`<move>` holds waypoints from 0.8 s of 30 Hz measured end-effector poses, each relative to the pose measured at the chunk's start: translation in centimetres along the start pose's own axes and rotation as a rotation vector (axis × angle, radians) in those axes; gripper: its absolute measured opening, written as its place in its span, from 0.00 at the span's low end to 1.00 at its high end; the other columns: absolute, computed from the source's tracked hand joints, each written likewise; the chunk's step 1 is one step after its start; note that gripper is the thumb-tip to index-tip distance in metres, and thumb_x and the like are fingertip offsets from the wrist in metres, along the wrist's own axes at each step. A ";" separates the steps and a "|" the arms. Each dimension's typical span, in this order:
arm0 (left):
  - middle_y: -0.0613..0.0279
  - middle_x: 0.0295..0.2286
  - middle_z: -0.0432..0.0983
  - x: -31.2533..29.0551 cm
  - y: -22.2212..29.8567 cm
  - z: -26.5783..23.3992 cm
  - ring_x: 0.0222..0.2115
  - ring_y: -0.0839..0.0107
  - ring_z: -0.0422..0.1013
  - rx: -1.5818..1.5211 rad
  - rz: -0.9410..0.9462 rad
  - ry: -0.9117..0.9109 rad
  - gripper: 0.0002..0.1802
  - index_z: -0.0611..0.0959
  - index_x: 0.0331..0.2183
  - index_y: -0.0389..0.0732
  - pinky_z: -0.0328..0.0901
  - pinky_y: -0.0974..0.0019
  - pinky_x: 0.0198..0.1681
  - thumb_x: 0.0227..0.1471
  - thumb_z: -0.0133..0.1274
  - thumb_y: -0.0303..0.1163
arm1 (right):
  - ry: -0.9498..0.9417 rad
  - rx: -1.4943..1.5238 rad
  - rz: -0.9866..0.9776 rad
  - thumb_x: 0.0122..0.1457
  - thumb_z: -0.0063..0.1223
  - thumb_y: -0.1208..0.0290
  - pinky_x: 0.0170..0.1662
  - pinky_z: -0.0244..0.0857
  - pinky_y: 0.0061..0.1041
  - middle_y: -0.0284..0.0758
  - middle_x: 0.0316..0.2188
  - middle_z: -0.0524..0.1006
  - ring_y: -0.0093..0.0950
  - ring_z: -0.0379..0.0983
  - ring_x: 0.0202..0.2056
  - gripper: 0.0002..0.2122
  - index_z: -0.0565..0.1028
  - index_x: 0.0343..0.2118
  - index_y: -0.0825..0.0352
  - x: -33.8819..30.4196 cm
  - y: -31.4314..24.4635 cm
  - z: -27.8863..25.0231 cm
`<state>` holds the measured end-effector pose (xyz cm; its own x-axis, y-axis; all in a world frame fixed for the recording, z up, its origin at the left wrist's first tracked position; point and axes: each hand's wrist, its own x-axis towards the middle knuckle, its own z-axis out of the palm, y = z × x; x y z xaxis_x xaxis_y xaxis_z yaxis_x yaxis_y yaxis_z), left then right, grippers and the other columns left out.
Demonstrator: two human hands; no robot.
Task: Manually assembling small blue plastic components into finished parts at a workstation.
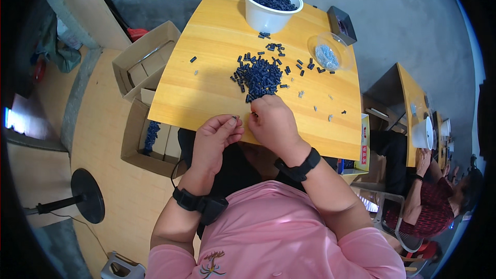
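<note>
Yellow wooden counter (pixel 181 95) strewn with small black cylindrical pieces (pixel 260 77), two bare hands at its near edge.
The black pieces lie piled mid-counter, just beyond the right hand (pixel 275 120), whose fingers are curled in; a dark bit shows beside them, but I cannot tell whether it is gripped. The left hand (pixel 216 133) pinches a tiny part (pixel 234 117), too small to identify, between thumb and forefinger. A white bucket (pixel 266 19) heaped with more black pieces stands at the far edge; toward the right, a clear round dish (pixel 343 61) holds pale silvery bits (pixel 326 57).
</note>
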<state>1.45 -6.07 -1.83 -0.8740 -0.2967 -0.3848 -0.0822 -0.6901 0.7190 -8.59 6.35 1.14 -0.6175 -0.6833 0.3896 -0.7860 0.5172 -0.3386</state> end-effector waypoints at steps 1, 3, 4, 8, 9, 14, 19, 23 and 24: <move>0.60 0.30 0.76 -0.1 0.0 0.2 0.28 0.74 0.73 0.059 0.023 -0.025 0.10 0.77 0.36 0.35 0.69 0.74 0.32 0.52 0.51 0.29 | 0.002 0.001 0.005 0.41 0.50 0.78 0.29 0.65 0.30 0.37 0.20 0.71 0.35 0.69 0.27 0.03 0.69 0.20 0.66 -0.2 0.3 -0.3; 0.60 0.30 0.76 -0.3 0.0 0.6 0.28 0.75 0.73 0.121 0.043 -0.054 0.10 0.77 0.36 0.34 0.68 0.74 0.32 0.52 0.51 0.29 | 0.023 0.327 0.137 0.41 0.55 0.80 0.26 0.64 0.24 0.34 0.18 0.71 0.27 0.69 0.23 0.05 0.70 0.23 0.68 -0.7 1.0 -1.0; 0.60 0.29 0.76 -0.4 0.1 0.8 0.28 0.74 0.73 0.145 0.033 -0.078 0.10 0.78 0.36 0.35 0.68 0.74 0.32 0.51 0.52 0.29 | 0.027 0.326 0.143 0.41 0.55 0.80 0.26 0.64 0.24 0.34 0.18 0.71 0.27 0.69 0.23 0.05 0.70 0.23 0.68 -1.0 1.3 -1.5; 0.61 0.28 0.76 -0.7 0.1 2.1 0.27 0.74 0.73 0.255 0.036 -0.140 0.10 0.78 0.36 0.35 0.68 0.74 0.32 0.50 0.53 0.28 | -0.015 0.947 0.564 0.49 0.54 0.79 0.25 0.60 0.14 0.26 0.21 0.72 0.13 0.66 0.23 0.05 0.73 0.30 0.69 -2.2 2.4 -3.1; 0.61 0.28 0.76 -0.8 0.1 2.5 0.27 0.74 0.73 0.260 0.033 -0.147 0.10 0.78 0.36 0.35 0.68 0.74 0.32 0.50 0.53 0.28 | -0.004 1.100 0.609 0.52 0.53 0.78 0.26 0.59 0.11 0.24 0.22 0.72 0.10 0.65 0.24 0.05 0.73 0.33 0.70 -2.5 2.6 -3.5; 0.60 0.27 0.76 -1.1 -0.2 4.5 0.27 0.75 0.73 0.345 0.043 -0.241 0.12 0.78 0.38 0.34 0.68 0.74 0.32 0.50 0.53 0.28 | -0.059 1.251 0.693 0.54 0.50 0.79 0.26 0.60 0.11 0.25 0.23 0.73 0.12 0.66 0.24 0.05 0.73 0.34 0.69 -3.7 2.5 -5.5; 0.61 0.27 0.76 -1.2 -0.6 6.3 0.27 0.76 0.73 0.357 0.033 -0.263 0.11 0.78 0.37 0.33 0.68 0.75 0.31 0.50 0.53 0.28 | 0.026 1.344 0.658 0.54 0.51 0.79 0.26 0.60 0.11 0.25 0.23 0.72 0.12 0.65 0.23 0.04 0.73 0.33 0.67 -4.6 2.7 -5.8; 0.62 0.27 0.76 -1.6 -0.9 7.3 0.26 0.77 0.72 0.382 0.042 -0.278 0.11 0.78 0.37 0.33 0.67 0.77 0.30 0.51 0.53 0.28 | 0.059 1.333 0.616 0.54 0.51 0.80 0.28 0.60 0.10 0.25 0.26 0.73 0.11 0.66 0.26 0.03 0.71 0.32 0.68 -5.0 2.4 -6.4; 0.62 0.27 0.76 -1.7 -1.1 7.5 0.26 0.77 0.72 0.380 0.040 -0.276 0.11 0.78 0.37 0.33 0.67 0.77 0.30 0.51 0.53 0.28 | 0.084 1.351 0.602 0.54 0.51 0.81 0.28 0.60 0.10 0.25 0.25 0.73 0.10 0.66 0.26 0.03 0.71 0.31 0.68 -5.2 2.4 -6.5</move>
<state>-0.59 0.07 2.37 -0.9705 -0.0958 -0.2211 -0.1704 -0.3763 0.9107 -7.47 14.49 3.84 -0.8695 -0.4898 -0.0637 0.1758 -0.1864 -0.9666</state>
